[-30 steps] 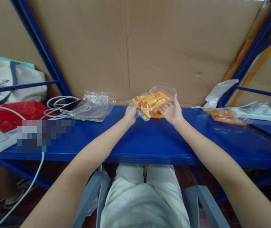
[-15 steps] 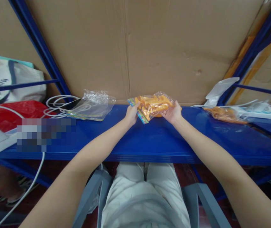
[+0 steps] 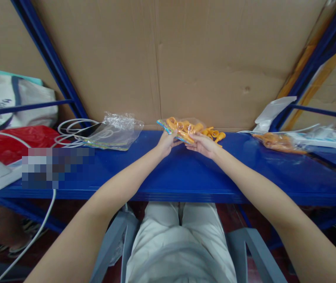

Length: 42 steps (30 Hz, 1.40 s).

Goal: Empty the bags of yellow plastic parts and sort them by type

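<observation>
Packet [image 3: 182,127] of orange plastic pieces sits low over the far middle of the blue shelf [image 3: 185,177], just in front of the cardboard backing [image 3: 215,59], and both hands hold it. Half a second ago it was raised and bunched between the hands, its pieces lying lengthwise. Now it has dropped and tipped flatter, so the pieces show their round ends to the head camera. A few orange pieces [image 3: 216,135] now lie at its far right end, apparently outside the film and on the shelf. I judge that the packet's mouth is open on that side and the contents are sliding out.

The left hand [image 3: 165,142] pinches the near left corner, thumb on top, at the multicoloured printed strip. The right hand [image 3: 201,143] has turned from cupping the side. Its fingers [image 3: 190,146] now reach flat and close together under the near edge, with the thumb lying on top, a light pinch on the film.

The packet is clear, crinkled and glossy, edged by that bright strip, and the stubby orange pieces inside are crowded together.

An empty wrapper [image 3: 115,131] lies to the left beside a coiled white cable [image 3: 70,131]. Another orange-filled bag [image 3: 274,142] lies well apart on the right.
</observation>
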{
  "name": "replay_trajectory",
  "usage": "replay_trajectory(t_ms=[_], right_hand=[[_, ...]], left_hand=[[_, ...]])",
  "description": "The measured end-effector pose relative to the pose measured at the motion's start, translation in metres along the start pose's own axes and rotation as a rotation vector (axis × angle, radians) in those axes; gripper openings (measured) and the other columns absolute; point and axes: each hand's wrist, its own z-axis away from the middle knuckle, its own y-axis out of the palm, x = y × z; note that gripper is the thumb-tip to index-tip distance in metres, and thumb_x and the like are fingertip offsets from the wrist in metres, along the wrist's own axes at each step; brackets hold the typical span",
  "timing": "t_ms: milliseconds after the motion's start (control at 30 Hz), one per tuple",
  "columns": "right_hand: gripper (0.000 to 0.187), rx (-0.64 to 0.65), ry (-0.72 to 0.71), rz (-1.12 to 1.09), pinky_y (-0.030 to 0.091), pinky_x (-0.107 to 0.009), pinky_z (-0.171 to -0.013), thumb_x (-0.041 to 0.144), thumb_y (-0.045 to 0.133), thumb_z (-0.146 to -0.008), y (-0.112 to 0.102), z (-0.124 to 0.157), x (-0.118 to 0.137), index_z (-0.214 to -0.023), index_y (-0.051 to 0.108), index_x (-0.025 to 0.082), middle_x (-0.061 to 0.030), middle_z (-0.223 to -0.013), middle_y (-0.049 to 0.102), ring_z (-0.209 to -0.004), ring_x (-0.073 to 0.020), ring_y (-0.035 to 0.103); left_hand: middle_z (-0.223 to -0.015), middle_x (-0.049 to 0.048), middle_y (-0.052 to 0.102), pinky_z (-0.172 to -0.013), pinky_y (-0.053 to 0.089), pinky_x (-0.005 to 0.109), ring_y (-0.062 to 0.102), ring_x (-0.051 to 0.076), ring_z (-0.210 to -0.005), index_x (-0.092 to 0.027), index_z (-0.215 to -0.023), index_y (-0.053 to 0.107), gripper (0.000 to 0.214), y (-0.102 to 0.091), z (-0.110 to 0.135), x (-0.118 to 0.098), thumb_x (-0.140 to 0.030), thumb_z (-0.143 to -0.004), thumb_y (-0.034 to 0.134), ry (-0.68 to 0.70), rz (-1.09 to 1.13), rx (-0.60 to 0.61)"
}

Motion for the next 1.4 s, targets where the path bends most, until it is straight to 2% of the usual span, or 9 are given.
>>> replay_trajectory(t_ms=[167, 300, 467, 600, 967, 1067, 1167, 1300, 1400], right_hand=[[0.012, -0.122, -0.103, -0.004, 0.060, -0.027, -0.070, 0.020, 0.068, -0.091, -0.008, -0.004, 0.003, -0.095, 0.057, 0.024, 0.0014, -0.076, 0.073, -0.059, -0.0106, 0.066], [0.009, -0.214, -0.139, -0.054, 0.060, -0.025, -0.066, 0.020, 0.066, -0.092, -0.008, -0.004, 0.010, -0.093, 0.058, 0.023, 0.0015, -0.074, 0.071, -0.056, -0.0101, 0.063], [0.030, -0.194, -0.207, -0.064, 0.060, -0.023, -0.060, 0.017, 0.071, -0.084, -0.002, -0.001, 0.013, -0.110, 0.059, 0.025, 0.0034, -0.085, 0.073, -0.057, -0.0096, 0.065], [0.050, -0.269, -0.266, -0.087, 0.060, -0.023, -0.060, 0.009, 0.068, -0.079, -0.002, -0.004, 0.010, -0.124, 0.058, 0.028, 0.0037, -0.097, 0.073, -0.058, -0.0088, 0.065], [0.045, -0.444, -0.281, -0.076, 0.058, -0.023, -0.054, 0.005, 0.056, -0.078, -0.011, -0.008, 0.012, -0.117, 0.064, 0.026, 0.0055, -0.072, 0.069, -0.051, -0.0102, 0.063], [0.032, -0.446, -0.389, -0.092, 0.057, -0.022, -0.055, 0.007, 0.058, -0.080, -0.010, -0.011, 0.006, -0.105, 0.066, 0.026, 0.0051, -0.075, 0.069, -0.061, -0.0113, 0.067], [0.024, -0.410, -0.545, -0.030, 0.062, -0.028, -0.070, 0.014, 0.065, -0.081, -0.005, -0.010, 0.001, -0.100, 0.068, 0.027, 0.0021, -0.093, 0.073, -0.087, -0.0156, 0.072], [0.020, -0.344, -0.678, 0.127, 0.058, -0.040, -0.097, 0.024, 0.069, -0.083, 0.004, -0.002, 0.001, -0.103, 0.070, 0.029, -0.0018, -0.117, 0.072, -0.124, -0.0219, 0.062], [0.019, -0.360, -0.751, 0.222, 0.049, -0.045, -0.109, 0.026, 0.069, -0.085, 0.005, 0.002, 0.003, -0.103, 0.070, 0.029, -0.0038, -0.127, 0.069, -0.136, -0.0235, 0.052]], left_hand=[[-0.115, 0.0115, 0.075, -0.090, 0.058, 0.047, 0.074, 0.026, -0.093, -0.022, -0.113, 0.066, 0.029, -0.014, -0.009, -0.003, -0.043, -0.094, 0.058, -0.092, -0.079, 0.057], [-0.090, 0.0142, 0.078, -0.085, 0.058, 0.047, 0.075, 0.030, -0.086, -0.021, -0.110, 0.069, 0.056, -0.024, -0.019, -0.008, -0.066, -0.095, 0.039, -0.193, -0.140, 0.022], [-0.065, 0.0094, 0.073, -0.078, 0.060, 0.042, 0.069, 0.022, -0.053, -0.018, -0.104, 0.070, 0.041, -0.022, -0.020, -0.010, -0.042, -0.102, 0.036, -0.175, -0.207, -0.139], [-0.059, 0.0061, 0.071, -0.071, 0.060, 0.035, 0.063, 0.017, -0.042, -0.016, -0.102, 0.069, 0.031, -0.021, -0.019, -0.009, -0.040, -0.100, 0.049, -0.106, -0.235, -0.135], [-0.054, 0.0037, 0.068, -0.059, 0.056, 0.024, 0.058, 0.011, -0.039, -0.015, -0.078, 0.070, 0.020, -0.016, -0.014, -0.004, -0.030, -0.090, 0.069, 0.012, -0.421, -0.016], [-0.051, 0.0043, 0.066, -0.052, 0.053, 0.022, 0.053, 0.009, -0.036, -0.013, -0.066, 0.068, 0.023, -0.017, -0.015, -0.006, -0.022, -0.087, 0.071, 0.085, -0.528, -0.011], [-0.053, 0.0028, 0.067, -0.041, 0.040, 0.015, 0.049, 0.006, -0.034, -0.014, -0.060, 0.068, 0.026, -0.017, -0.014, -0.008, -0.019, -0.084, 0.075, 0.212, -0.544, -0.027], [-0.087, 0.0033, 0.079, -0.037, 0.035, 0.014, 0.052, 0.004, -0.037, -0.018, -0.078, 0.079, 0.007, -0.016, -0.009, -0.010, -0.018, -0.083, 0.074, 0.350, -0.493, -0.022], [-0.102, 0.0043, 0.079, -0.038, 0.037, 0.014, 0.057, 0.005, -0.042, -0.020, -0.095, 0.081, 0.014, -0.014, -0.007, -0.010, -0.018, -0.084, 0.072, 0.347, -0.483, -0.011]])
